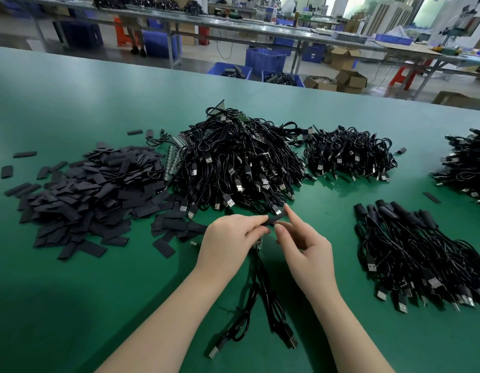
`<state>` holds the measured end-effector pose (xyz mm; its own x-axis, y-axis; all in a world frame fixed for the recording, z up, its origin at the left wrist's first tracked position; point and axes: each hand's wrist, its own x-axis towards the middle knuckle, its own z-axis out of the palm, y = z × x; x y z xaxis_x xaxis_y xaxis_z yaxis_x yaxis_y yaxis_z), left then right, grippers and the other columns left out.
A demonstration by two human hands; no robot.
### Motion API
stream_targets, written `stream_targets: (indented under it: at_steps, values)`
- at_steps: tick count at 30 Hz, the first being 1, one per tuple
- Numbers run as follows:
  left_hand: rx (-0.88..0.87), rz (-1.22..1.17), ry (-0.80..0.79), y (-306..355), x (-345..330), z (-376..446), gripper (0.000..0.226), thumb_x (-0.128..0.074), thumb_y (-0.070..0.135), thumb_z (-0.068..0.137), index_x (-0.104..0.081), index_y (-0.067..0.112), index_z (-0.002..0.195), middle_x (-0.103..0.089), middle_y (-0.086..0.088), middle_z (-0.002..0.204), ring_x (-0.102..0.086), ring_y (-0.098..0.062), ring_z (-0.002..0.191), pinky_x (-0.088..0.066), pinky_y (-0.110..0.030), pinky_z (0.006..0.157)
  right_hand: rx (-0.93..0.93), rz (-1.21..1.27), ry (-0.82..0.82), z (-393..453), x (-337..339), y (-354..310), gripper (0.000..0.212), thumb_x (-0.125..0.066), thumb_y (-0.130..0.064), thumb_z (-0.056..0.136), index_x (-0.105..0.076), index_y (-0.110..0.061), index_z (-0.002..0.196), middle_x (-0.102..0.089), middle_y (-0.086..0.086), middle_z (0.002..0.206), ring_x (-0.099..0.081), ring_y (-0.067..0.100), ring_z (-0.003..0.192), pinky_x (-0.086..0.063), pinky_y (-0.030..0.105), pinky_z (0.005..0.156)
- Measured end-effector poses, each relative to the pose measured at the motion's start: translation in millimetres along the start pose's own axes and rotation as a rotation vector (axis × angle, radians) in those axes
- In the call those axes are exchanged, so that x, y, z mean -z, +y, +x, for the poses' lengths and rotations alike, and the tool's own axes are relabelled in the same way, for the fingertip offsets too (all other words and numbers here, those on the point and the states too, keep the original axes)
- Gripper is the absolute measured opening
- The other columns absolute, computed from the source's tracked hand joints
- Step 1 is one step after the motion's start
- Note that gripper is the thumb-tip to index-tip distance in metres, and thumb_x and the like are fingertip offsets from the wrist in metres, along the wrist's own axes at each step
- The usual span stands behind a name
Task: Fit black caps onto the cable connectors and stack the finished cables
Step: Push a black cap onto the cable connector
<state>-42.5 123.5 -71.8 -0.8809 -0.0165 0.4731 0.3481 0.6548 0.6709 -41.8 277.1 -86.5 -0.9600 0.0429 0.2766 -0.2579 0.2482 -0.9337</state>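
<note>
green table [72, 305]; blue crates [265, 59], cardboard boxes [350, 82], red stool [405, 75] on floor behind.

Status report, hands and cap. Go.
Left hand and right hand both pinch black cap. Cable hangs below. Nothing blocking.

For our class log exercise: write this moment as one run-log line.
stage: capping | left hand: pinches black cap | right hand: pinches cap | cable: hangs below | finished stack: right
</note>
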Motion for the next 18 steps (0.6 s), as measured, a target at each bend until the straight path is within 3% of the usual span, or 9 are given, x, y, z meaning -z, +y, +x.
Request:
stream_targets:
  at_steps: [3, 12, 18]
  values:
    - [0.002, 0.005, -0.012, 1.2, -1.8, 0.1, 0.023, -0.076, 0.024, 0.083, -0.076, 0.022, 0.106, -0.075, 0.003, 0.087, -0.067, -0.012, 0.081, -0.047, -0.018, 0.075, 0.012, -0.026, 0.014, 0.1, 1.3, 0.5, 0.048, -0.068, -0.020, 0.093, -0.054, -0.056, 0.121, -0.071, -0.027, 0.099, -0.070, 0.000, 0.086, -0.047, 0.005, 0.076]
    - [0.032, 0.011, 0.003, -0.7, -1.3, -0.1, 0.022, -0.073, 0.028, 0.087, -0.075, 0.025, 0.109, -0.075, 0.005, 0.092, -0.068, -0.009, 0.083, -0.055, -0.029, 0.074, -0.016, -0.005, 0.021, -0.2, -1.9, 3.9, 0.041, -0.066, -0.021, 0.093, -0.059, -0.046, 0.125, -0.072, -0.024, 0.096, -0.068, 0.007, 0.077, -0.048, 0.008, 0.072]
    - [0.078, -0.047, 0.016, -4.2, -5.4, 1.2, 0.024, -0.069, 0.026, 0.090, -0.073, 0.026, 0.114, -0.073, 0.011, 0.099, -0.063, -0.001, 0.091, -0.047, -0.011, 0.080, -0.007, 0.024, 0.054, 0.2, -0.4, 2.9, 0.037, -0.065, -0.021, 0.095, -0.061, -0.052, 0.116, -0.072, -0.010, 0.086, -0.067, 0.020, 0.079, -0.047, 0.010, 0.064]
